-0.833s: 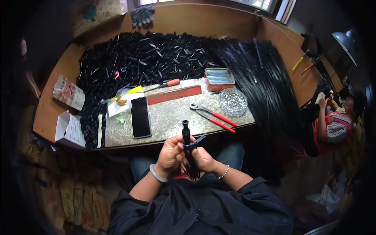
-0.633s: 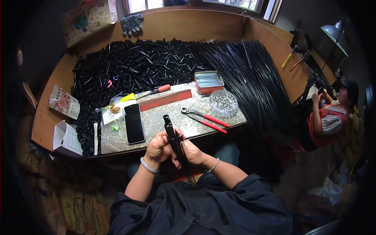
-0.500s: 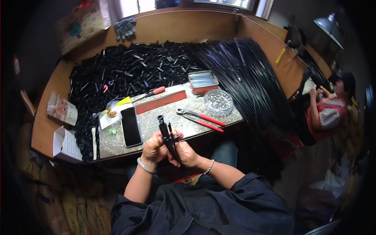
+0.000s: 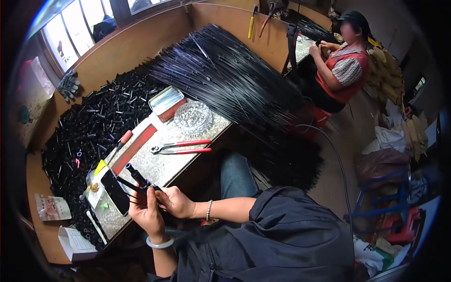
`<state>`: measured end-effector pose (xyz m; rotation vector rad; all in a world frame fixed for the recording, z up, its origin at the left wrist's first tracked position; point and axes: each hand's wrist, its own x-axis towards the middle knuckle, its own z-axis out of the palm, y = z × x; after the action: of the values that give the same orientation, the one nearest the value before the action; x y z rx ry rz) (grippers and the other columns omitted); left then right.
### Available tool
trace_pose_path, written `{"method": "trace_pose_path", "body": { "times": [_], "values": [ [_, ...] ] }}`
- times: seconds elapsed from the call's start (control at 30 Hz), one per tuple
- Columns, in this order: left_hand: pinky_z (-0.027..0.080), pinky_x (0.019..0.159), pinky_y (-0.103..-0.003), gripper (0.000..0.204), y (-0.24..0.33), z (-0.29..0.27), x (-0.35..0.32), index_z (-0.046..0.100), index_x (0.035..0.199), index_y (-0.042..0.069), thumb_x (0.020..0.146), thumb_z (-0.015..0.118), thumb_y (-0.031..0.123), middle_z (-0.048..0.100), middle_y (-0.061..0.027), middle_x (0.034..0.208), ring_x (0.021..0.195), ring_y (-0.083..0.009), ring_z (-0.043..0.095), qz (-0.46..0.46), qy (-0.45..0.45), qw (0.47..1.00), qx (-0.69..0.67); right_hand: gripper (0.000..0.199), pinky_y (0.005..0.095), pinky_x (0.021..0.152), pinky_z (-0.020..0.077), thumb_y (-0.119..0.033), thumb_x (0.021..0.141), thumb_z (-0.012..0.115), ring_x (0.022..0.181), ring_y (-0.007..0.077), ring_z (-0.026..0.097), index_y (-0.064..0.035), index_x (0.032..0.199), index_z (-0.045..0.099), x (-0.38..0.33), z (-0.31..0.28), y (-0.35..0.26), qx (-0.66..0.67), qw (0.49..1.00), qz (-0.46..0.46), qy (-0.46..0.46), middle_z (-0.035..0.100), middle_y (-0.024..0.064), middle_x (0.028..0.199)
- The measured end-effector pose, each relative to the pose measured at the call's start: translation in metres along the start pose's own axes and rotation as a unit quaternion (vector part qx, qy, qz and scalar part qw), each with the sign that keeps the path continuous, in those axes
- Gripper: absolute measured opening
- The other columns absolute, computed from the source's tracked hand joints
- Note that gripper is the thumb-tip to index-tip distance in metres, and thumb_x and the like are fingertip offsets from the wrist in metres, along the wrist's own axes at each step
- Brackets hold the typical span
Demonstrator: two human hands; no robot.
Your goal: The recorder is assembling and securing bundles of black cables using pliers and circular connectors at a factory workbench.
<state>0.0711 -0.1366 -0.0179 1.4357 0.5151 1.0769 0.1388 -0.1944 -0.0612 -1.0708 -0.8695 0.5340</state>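
My left hand (image 4: pixel 148 216), with a pale bangle at its wrist, is closed round a black tubular part (image 4: pixel 137 176), which tilts up over the worktable (image 4: pixel 164 167). Thin black prongs stick out beside it toward the phone. My right hand (image 4: pixel 178 202), wearing a beaded bracelet, has its fingers pressed against the lower end of the same part; fingers hide that end. Close by on the table lie pincers (image 4: pixel 181 146) with red handles. A black phone (image 4: pixel 115 190) lies left of my hands.
A heap of short black parts (image 4: pixel 94 117) covers the far left. Long black rods (image 4: pixel 230 70) fill the back right. A tin (image 4: pixel 167 103), a glass dish (image 4: pixel 192 117) and a red-handled tool (image 4: pixel 124 138) lie on the table. Another person (image 4: pixel 340 70) works at the right.
The view has swung right, so the table sits further left and turned. Both hands still hold the black part; my right hand has shifted to its lower end.
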Motion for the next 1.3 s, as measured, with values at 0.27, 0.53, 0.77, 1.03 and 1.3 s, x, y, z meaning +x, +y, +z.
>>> {"method": "trace_pose_path", "body": {
  "times": [0.27, 0.53, 0.77, 1.03, 1.3],
  "values": [
    [0.044, 0.075, -0.022, 0.032, -0.018, -0.002, 0.007, 0.057, 0.111, -0.006, 0.081, 0.064, 0.003, 0.060, -0.0038, 0.094, 0.081, -0.0084, 0.054, -0.012, 0.003, 1.000, 0.024, 0.017, 0.0270, 0.062, 0.0453, -0.014, 0.089, 0.057, 0.068, 0.0112, 0.055, 0.0009, 0.097, 0.056, 0.000, -0.007, 0.017, -0.035, 0.995, 0.010, 0.094, 0.060, 0.0095, 0.078],
    [0.049, 0.077, -0.025, 0.028, -0.036, -0.018, 0.009, 0.055, 0.110, -0.002, 0.086, 0.062, 0.010, 0.065, -0.0106, 0.094, 0.083, -0.0145, 0.063, 0.010, -0.047, 0.992, -0.116, 0.017, 0.0165, 0.065, 0.0371, -0.017, 0.091, 0.056, 0.070, 0.0026, 0.046, -0.0014, 0.086, 0.060, 0.001, -0.005, 0.011, 0.088, 0.994, 0.035, 0.054, 0.057, -0.0034, 0.080],
    [0.048, 0.077, -0.024, 0.026, -0.038, -0.016, 0.003, 0.057, 0.109, 0.001, 0.084, 0.063, 0.008, 0.064, -0.0065, 0.097, 0.083, -0.0122, 0.061, 0.023, -0.039, 0.988, -0.144, 0.015, 0.0170, 0.065, 0.0399, -0.016, 0.086, 0.063, 0.070, 0.0029, 0.050, -0.0007, 0.087, 0.062, 0.000, -0.002, 0.009, 0.159, 0.981, 0.083, 0.071, 0.060, -0.0016, 0.079],
    [0.047, 0.074, -0.022, 0.024, -0.039, -0.013, 0.003, 0.060, 0.106, 0.001, 0.085, 0.063, 0.013, 0.065, -0.0046, 0.091, 0.080, -0.0095, 0.059, -0.007, -0.032, 0.978, -0.204, 0.020, 0.0184, 0.066, 0.0411, -0.018, 0.088, 0.059, 0.071, 0.0041, 0.051, 0.0000, 0.097, 0.061, 0.010, -0.015, 0.018, 0.193, 0.965, 0.178, -0.020, 0.061, -0.0005, 0.082],
    [0.047, 0.064, -0.019, 0.028, -0.029, -0.012, 0.004, 0.059, 0.105, -0.001, 0.080, 0.069, 0.009, 0.064, -0.0020, 0.082, 0.071, -0.0067, 0.058, 0.009, 0.001, 0.995, -0.099, 0.016, 0.0188, 0.072, 0.0457, -0.007, 0.083, 0.065, 0.079, 0.0067, 0.057, 0.0004, 0.096, 0.058, 0.009, -0.003, 0.015, 0.225, 0.968, 0.095, 0.050, 0.062, 0.0041, 0.089]
  ]
}}
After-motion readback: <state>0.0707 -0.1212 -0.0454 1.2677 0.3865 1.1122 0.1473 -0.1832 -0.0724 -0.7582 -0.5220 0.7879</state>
